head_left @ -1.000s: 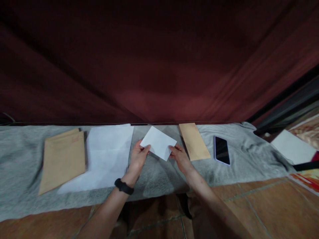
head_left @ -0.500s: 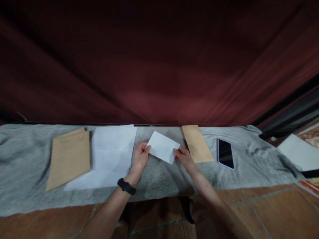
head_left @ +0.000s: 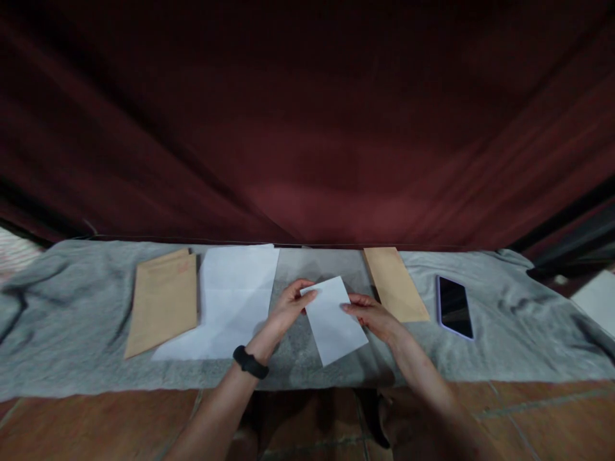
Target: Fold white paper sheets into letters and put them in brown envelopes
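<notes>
A folded sheet of white paper (head_left: 335,325) is held between my two hands above the grey cloth. My left hand (head_left: 293,299) pinches its upper left corner, thumb on top. On the other side, my right hand (head_left: 372,314) grips the paper's right edge, also with the thumb on top. Larger white sheets (head_left: 235,294) lie to the left of my left hand, with crease lines across them. Just beyond my right hand rests a tan envelope (head_left: 398,285), flat on the cloth.
Brown envelopes (head_left: 163,304) overlap the white sheets at the left. A phone (head_left: 455,307) with a purple edge lies on the grey cloth (head_left: 509,320) at the right. Behind hangs a dark red curtain (head_left: 307,160). Tiled floor (head_left: 120,422) shows below the cloth's front edge.
The folded paper has been turned from lying crosswise to standing more lengthwise, and both hands have shifted with it. The whole view has swung slightly left.
</notes>
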Motion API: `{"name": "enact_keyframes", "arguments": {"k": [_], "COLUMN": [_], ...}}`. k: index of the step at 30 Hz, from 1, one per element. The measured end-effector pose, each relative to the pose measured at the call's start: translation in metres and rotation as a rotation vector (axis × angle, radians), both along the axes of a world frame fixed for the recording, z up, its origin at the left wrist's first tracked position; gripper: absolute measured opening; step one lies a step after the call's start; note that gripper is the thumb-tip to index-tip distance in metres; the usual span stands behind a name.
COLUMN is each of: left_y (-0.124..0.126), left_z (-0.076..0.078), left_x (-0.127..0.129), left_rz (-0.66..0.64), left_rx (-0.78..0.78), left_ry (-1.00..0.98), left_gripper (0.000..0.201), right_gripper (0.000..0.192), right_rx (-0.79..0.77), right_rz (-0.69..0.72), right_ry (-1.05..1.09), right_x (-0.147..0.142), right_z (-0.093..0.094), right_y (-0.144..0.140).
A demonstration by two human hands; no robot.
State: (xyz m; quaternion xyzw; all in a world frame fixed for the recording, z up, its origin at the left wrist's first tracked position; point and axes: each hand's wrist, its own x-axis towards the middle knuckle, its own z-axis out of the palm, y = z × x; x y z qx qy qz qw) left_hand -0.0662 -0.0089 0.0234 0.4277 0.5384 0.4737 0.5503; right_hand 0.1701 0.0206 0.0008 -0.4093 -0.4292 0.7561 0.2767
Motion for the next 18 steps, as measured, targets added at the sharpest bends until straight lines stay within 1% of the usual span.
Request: {"name": "enact_keyframes", "arguments": {"k": [2,4,6,8,9,10,11,12,13,14,15,16,17,18], "left_y": [-0.004,-0.008,-0.009,-0.009,-0.008,-0.007,-0.006,-0.007,-0.01,-0.014,-0.02,-0.028,-0.037,-0.046], "left_z": [0.001,0.0,0.001,0.005,0.008,0.011,0.014,0.016,0.018,0.018,0.017,0.016,0.014,0.012], "left_x": [0.0,-0.001,-0.004,-0.016,-0.026,-0.039,-0.056,-0.076,-0.098,-0.121,-0.144,-0.166,-0.185,-0.201], "left_rz": [0.006,-0.075,-0.177,-0.246,-0.251,-0.224,-0.146,0.009,0.238,0.459,0.597,0.735,0.8,0.795], "left_rx": [-0.038,-0.044,-0.021,0.006,0.021,0.04,0.07,0.096,0.099,0.079,0.028,-0.065,-0.19,-0.323], "left_ry": [-0.063,-0.104,-0.102,-0.05,0.001,0.082,0.18,0.306,0.482,0.694,0.905,1.083,1.204,1.262], "left_gripper": [0.04,0.037,0.035,0.032,0.03,0.029,0.03,0.031,0.034,0.042,0.055,0.067,0.078,0.087], "right_gripper": [0.041,0.04,0.038,0.039,0.039,0.04,0.041,0.041,0.04,0.039,0.038,0.036,0.035,0.034], "right_rx": [0.013,0.016,-0.001,-0.027,-0.035,-0.037,-0.033,-0.025,-0.017,-0.013,-0.014,-0.018,-0.024,-0.027], "right_rz": [-0.103,-0.169,-0.147,-0.079,-0.053,-0.039,-0.038,-0.046,-0.065,-0.09,-0.122,-0.158,-0.186,-0.206], "right_ry": [0.046,0.061,0.057,0.056,0.055,0.052,0.05,0.048,0.047,0.046,0.043,0.036,0.026,0.014], "right_x": [-0.008,-0.015,-0.019,-0.019,-0.019,-0.019,-0.019,-0.019,-0.019,-0.019,-0.019,-0.019,-0.018,-0.017], "right_z": [-0.002,-0.003,-0.003,-0.001,0.0,0.0,0.0,0.0,-0.001,-0.002,-0.003,-0.005,-0.006,-0.008], "right_y": [-0.001,-0.003,-0.005,-0.007,-0.008,-0.009,-0.009,-0.009,-0.009,-0.009,-0.009,-0.008,-0.008,-0.007]}}
